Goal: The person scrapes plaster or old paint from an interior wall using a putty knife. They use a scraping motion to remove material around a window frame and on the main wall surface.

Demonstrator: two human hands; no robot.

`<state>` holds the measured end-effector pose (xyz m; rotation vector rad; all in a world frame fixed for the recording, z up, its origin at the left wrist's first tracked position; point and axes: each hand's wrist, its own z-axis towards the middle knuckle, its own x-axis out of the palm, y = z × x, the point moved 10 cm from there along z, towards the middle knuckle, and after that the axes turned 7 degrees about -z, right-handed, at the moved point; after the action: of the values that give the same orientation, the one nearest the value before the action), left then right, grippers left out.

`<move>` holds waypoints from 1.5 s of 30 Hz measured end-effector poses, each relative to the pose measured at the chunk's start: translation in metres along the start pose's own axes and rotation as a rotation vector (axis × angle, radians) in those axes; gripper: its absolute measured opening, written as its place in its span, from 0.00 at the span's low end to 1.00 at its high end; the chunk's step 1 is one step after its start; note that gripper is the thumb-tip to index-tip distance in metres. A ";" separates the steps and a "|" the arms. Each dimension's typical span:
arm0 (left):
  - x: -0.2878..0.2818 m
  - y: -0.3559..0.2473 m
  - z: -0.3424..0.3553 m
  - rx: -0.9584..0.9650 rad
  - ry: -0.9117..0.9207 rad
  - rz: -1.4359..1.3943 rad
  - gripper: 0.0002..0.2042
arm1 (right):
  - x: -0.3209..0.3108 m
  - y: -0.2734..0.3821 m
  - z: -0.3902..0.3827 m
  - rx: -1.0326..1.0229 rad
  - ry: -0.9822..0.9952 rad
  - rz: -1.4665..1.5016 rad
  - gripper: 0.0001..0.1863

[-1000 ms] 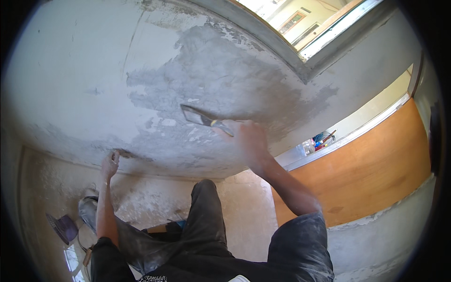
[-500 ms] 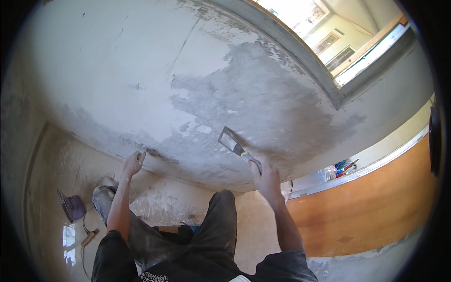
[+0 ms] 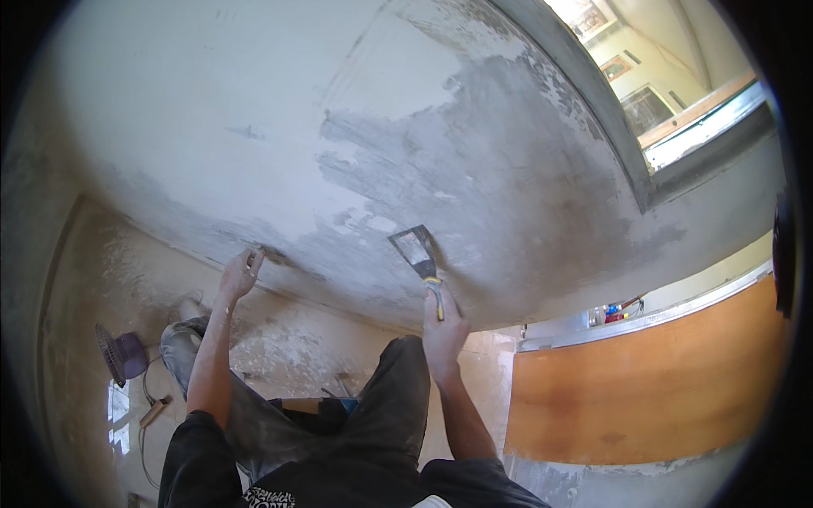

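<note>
My right hand (image 3: pixel 445 336) is wrapped round the yellow-and-grey handle of a putty knife (image 3: pixel 416 251). Its wide blade points up and left, close to the wall (image 3: pixel 279 152), with whitish material on its face; I cannot tell whether its edge touches. Grey patches of smeared filler (image 3: pixel 500 161) spread over the white wall beyond the blade. My left hand (image 3: pixel 240 275) is closed near the wall's lower edge, beside a dark rough spot. What it holds, if anything, is hidden by its fingers.
A window opening (image 3: pixel 652 157) lies at upper right, above an orange-brown wooden panel (image 3: pixel 627 372). At lower left, a purple fan-like object (image 3: pixel 127 354) stands on the stained floor (image 3: pixel 288 347), near a power strip (image 3: pixel 155 412) with a cord. A box (image 3: pixel 301 406) sits between my legs.
My right hand has moved left with the putty knife, and the knife now stands more upright. The view has shifted slightly. My left hand stays closed by the wall.
</note>
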<state>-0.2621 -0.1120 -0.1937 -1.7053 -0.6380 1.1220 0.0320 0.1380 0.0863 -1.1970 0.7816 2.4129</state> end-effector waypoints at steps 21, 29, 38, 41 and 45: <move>0.011 0.001 0.004 0.011 0.050 0.061 0.20 | 0.081 -0.037 -0.046 0.135 0.166 0.290 0.08; 0.007 0.000 0.002 -0.035 0.053 0.076 0.20 | 0.128 -0.038 -0.065 0.268 0.167 0.419 0.09; 0.007 0.005 0.001 -0.016 0.051 0.108 0.20 | 0.159 0.030 -0.051 0.380 0.110 0.807 0.10; 0.008 -0.001 0.004 -0.016 0.046 0.092 0.20 | 0.164 0.028 -0.050 0.366 0.096 0.854 0.11; 0.020 -0.021 -0.008 -0.106 0.226 -0.058 0.22 | 0.167 0.030 -0.067 0.381 0.173 0.931 0.11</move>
<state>-0.2442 -0.0907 -0.1819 -1.8597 -0.6086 0.8517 -0.0403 0.0831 -0.0717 -1.0111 2.1178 2.5951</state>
